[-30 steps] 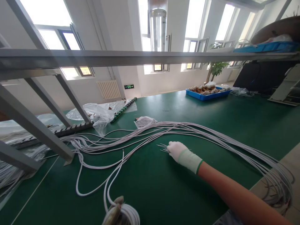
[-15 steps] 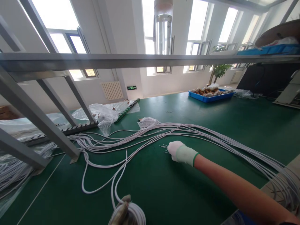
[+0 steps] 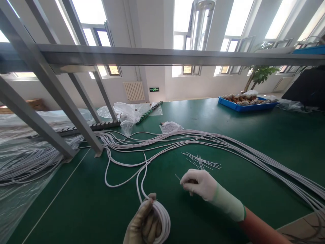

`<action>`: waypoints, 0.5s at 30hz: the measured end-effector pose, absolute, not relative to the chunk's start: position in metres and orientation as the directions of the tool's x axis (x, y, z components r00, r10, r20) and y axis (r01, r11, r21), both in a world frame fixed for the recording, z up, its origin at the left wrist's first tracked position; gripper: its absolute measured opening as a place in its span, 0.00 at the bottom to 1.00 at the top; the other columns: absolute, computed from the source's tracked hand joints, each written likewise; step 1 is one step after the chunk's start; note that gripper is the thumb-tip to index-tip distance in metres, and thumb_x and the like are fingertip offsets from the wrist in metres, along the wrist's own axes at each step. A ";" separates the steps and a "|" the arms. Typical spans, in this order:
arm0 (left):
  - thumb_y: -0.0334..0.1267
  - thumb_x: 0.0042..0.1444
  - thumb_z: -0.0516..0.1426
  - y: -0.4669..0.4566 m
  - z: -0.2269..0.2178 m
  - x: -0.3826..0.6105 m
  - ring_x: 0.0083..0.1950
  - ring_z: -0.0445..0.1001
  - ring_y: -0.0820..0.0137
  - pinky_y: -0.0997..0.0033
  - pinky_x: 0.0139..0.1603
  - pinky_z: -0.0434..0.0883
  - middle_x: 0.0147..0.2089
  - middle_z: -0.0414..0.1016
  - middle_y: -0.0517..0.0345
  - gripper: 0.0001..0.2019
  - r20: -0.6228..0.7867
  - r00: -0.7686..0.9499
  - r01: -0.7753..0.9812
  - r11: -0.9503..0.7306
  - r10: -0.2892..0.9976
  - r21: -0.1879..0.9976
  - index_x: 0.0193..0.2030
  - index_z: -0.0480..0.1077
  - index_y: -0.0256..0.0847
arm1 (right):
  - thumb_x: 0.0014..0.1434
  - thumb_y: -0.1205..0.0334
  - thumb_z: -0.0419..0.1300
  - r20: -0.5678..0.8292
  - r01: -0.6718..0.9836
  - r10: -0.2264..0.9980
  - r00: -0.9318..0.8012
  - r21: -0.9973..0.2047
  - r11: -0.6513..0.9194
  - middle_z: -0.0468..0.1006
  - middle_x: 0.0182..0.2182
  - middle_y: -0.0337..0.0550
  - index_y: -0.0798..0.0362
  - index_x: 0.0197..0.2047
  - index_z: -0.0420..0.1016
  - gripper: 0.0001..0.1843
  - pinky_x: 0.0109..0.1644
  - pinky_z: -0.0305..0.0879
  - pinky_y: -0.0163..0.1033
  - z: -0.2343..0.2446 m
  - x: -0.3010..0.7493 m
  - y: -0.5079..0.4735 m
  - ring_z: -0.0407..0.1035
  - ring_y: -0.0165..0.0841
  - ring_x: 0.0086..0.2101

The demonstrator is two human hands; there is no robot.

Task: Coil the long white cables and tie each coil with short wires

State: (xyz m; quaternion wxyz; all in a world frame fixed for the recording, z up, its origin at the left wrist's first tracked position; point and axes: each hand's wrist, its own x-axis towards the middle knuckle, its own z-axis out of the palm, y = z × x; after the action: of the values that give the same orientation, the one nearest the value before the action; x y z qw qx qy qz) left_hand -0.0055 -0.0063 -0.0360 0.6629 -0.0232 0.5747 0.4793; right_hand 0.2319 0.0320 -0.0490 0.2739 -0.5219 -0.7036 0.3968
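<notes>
Left hand [image 3: 143, 225] is wrapped around a coil of white cable [image 3: 159, 217], partly cut off by the bottom edge. Right hand [image 3: 199, 184], just beside it, pinches a thin tie [image 3: 177, 177] that's hard to make out. More ties [image 3: 201, 162] lie just past the right hand on the green table [image 3: 254, 135].
</notes>
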 end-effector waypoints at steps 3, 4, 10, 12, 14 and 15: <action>0.30 0.64 0.63 -0.008 -0.023 -0.001 0.31 0.85 0.66 0.72 0.25 0.78 0.35 0.86 0.49 0.07 -0.807 -0.124 -0.682 0.541 0.577 0.492 0.48 0.76 0.33 | 0.72 0.50 0.58 0.076 0.465 0.950 -0.304 -0.858 0.217 0.81 0.38 0.42 0.53 0.45 0.80 0.16 0.35 0.81 0.41 -0.049 0.222 0.030 0.77 0.33 0.29; 0.30 0.63 0.63 -0.009 -0.021 -0.001 0.30 0.84 0.67 0.74 0.24 0.76 0.35 0.86 0.49 0.07 -0.800 -0.122 -0.682 0.536 0.587 0.498 0.48 0.76 0.33 | 0.72 0.48 0.58 0.104 0.442 0.954 -0.280 -0.868 0.224 0.81 0.36 0.41 0.52 0.45 0.80 0.17 0.34 0.80 0.41 -0.048 0.221 0.032 0.76 0.33 0.27; 0.33 0.63 0.64 -0.011 -0.037 -0.008 0.35 0.85 0.62 0.67 0.31 0.80 0.42 0.86 0.42 0.15 -0.776 -0.078 -0.652 0.557 0.626 0.515 0.55 0.75 0.30 | 0.68 0.39 0.60 0.145 0.368 0.989 0.002 -0.920 0.134 0.79 0.32 0.41 0.52 0.42 0.75 0.23 0.40 0.81 0.48 -0.044 0.245 0.075 0.75 0.36 0.29; 0.35 0.63 0.63 -0.011 -0.044 -0.011 0.44 0.86 0.58 0.64 0.37 0.82 0.49 0.85 0.40 0.18 -0.780 -0.047 -0.644 0.578 0.624 0.501 0.58 0.74 0.32 | 0.65 0.36 0.62 0.161 0.373 0.983 0.087 -0.920 0.118 0.78 0.34 0.43 0.52 0.41 0.76 0.25 0.43 0.80 0.50 -0.043 0.257 0.090 0.75 0.38 0.32; 0.36 0.64 0.63 -0.010 -0.047 -0.013 0.46 0.86 0.57 0.64 0.38 0.82 0.51 0.84 0.40 0.19 -0.790 -0.016 -0.649 0.595 0.612 0.474 0.60 0.74 0.33 | 0.60 0.35 0.66 0.190 0.372 0.968 0.162 -0.920 0.118 0.79 0.39 0.47 0.52 0.40 0.79 0.26 0.47 0.78 0.52 -0.043 0.267 0.100 0.75 0.42 0.38; 0.36 0.63 0.63 -0.010 -0.048 -0.013 0.45 0.86 0.57 0.64 0.37 0.82 0.49 0.84 0.40 0.19 -0.791 -0.012 -0.649 0.597 0.612 0.472 0.59 0.74 0.34 | 0.59 0.35 0.67 0.205 0.364 0.960 0.190 -0.923 0.125 0.78 0.43 0.49 0.52 0.40 0.80 0.26 0.49 0.77 0.52 -0.042 0.271 0.102 0.75 0.43 0.42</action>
State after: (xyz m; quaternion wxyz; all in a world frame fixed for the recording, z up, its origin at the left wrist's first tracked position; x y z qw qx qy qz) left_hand -0.0128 -0.0101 -0.0477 0.7027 -0.0169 0.5519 0.4487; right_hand 0.2706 0.1023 -0.0422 0.4973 -0.5895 -0.5617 0.2996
